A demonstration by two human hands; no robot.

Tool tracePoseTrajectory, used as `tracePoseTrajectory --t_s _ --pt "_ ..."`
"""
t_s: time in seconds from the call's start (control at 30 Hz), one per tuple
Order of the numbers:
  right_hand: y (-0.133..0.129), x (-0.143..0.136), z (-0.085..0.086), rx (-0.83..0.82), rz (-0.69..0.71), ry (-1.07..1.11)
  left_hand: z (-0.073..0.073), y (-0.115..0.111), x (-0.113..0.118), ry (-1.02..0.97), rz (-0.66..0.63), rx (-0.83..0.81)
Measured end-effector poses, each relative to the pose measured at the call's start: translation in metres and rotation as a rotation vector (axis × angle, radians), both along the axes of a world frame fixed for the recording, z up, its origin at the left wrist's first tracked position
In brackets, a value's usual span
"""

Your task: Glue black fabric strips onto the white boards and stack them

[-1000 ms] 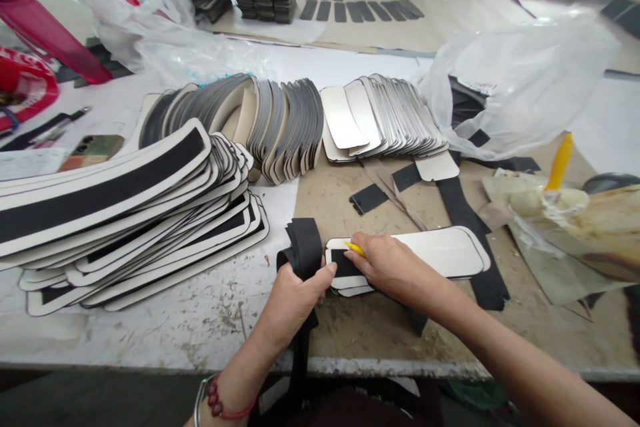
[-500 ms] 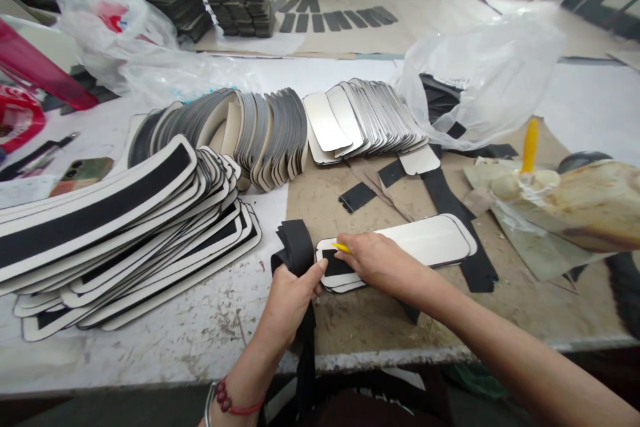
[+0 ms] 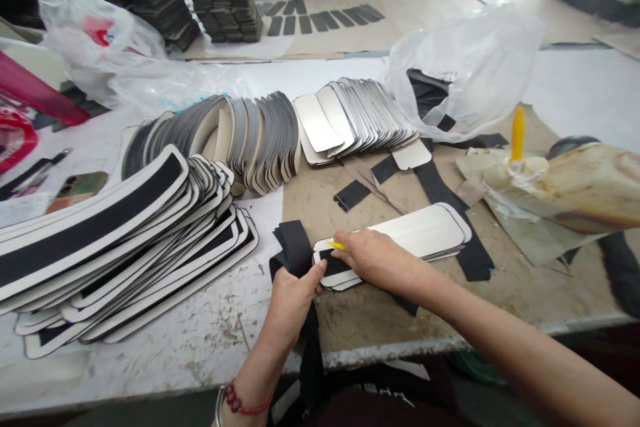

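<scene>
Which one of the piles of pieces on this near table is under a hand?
The low stack beside the folded black strip: the right hand lies over it. The left pile, grey row and white row have none.

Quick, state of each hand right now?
Left hand: closed, holding the folded black strips.
Right hand: closed, gripping a yellow tool over the white panel.

On my feed I see the left hand [image 3: 295, 293] and right hand [image 3: 375, 257], both bare. The left wrist [image 3: 253, 380] wears a bracelet [image 3: 235, 400] of red cord with round, dark red beads, plus a silvery bangle [image 3: 219, 408]. I make out dark clothing [image 3: 370, 410] with white markings.
</scene>
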State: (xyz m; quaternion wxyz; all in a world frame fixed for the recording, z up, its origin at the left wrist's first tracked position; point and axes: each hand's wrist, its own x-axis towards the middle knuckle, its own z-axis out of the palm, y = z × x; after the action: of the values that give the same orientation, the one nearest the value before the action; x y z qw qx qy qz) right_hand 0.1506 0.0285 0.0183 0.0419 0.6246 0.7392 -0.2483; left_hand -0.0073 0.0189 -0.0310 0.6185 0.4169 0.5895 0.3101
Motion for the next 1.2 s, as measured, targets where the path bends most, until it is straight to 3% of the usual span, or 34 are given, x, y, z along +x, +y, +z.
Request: tracePoseTrajectory --t_s 0.17,0.27,0.5,0.8,1.0,1.2 --pt "-0.017 0.007 0.018 -0.036 -0.058 -0.054 0.009 -0.002 -0.007 -0.033 -0.001 0.045" --pt "-0.038 0.026 0.026 -0.095 -0.124 -0.025 0.018 -0.003 -0.014 -0.081 0.029 0.079" --pt "-0.066 0.092 0.017 -0.006 -0.317 0.036 0.018 -0.003 -0.02 -0.189 0.151 -0.055" --pt "-0.05 0.074 0.021 0.001 -0.499 -0.376 0.011 -0.005 -0.011 -0.104 0.245 0.01" --pt "-0.061 0.08 0.031 -0.022 -0.458 -0.025 0.01 -0.008 -0.013 -0.12 0.252 0.001" --pt "-0.078 0.082 0.042 -0.149 -0.619 0.349 0.003 -0.011 -0.017 0.032 0.232 0.062"
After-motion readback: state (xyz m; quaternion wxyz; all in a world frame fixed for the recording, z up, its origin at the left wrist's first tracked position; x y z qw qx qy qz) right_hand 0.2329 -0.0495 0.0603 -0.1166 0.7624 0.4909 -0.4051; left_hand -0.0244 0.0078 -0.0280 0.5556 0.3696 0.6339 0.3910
